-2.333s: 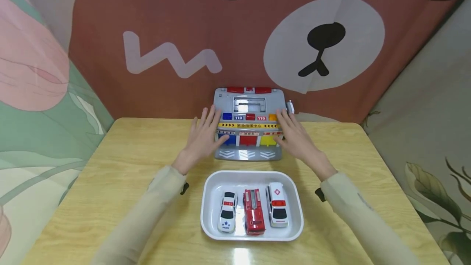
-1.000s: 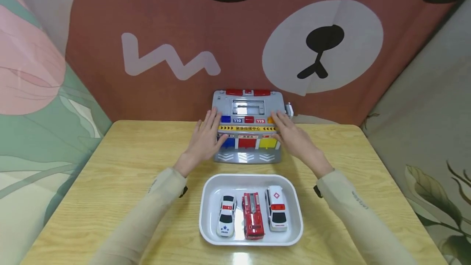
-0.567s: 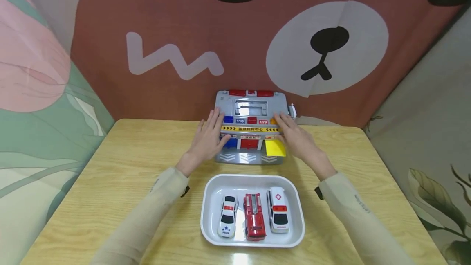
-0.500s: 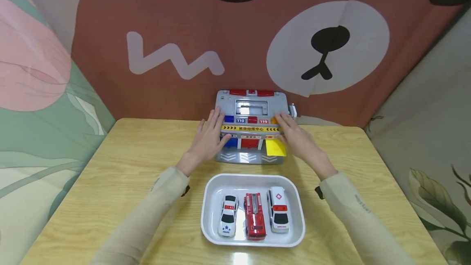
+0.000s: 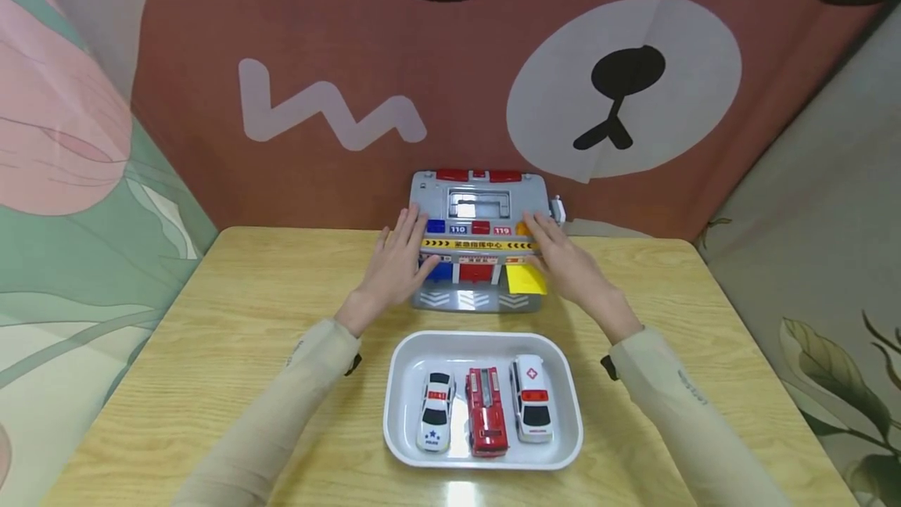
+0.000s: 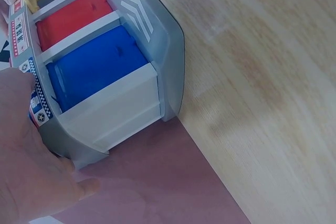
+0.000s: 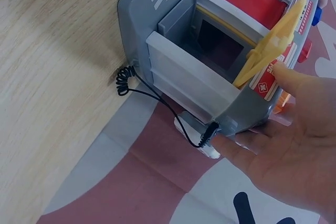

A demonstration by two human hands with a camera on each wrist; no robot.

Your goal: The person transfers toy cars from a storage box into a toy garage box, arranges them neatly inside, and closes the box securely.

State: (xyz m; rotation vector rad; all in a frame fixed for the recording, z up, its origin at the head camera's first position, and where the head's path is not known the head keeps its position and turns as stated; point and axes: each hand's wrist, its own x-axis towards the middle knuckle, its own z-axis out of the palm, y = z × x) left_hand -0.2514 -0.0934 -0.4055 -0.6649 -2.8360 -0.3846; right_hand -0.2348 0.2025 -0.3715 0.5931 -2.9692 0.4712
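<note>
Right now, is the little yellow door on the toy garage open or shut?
Open. The yellow door sticks out from the toy garage, and the right wrist view looks into the uncovered bay.

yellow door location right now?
In the head view, the yellow door sits at the right end of the front of the toy station, swung open, between the red door and the right hand.

110 and 119 on a grey toy station

A blue label reads 110, a red label 119. The yellow band below says 紧急指挥中心 between black arrows. White chevrons mark the ramp. The white car bears POLICE and a star; the white van, a cross. Lettering on the right sleeve is too small to read.
</note>
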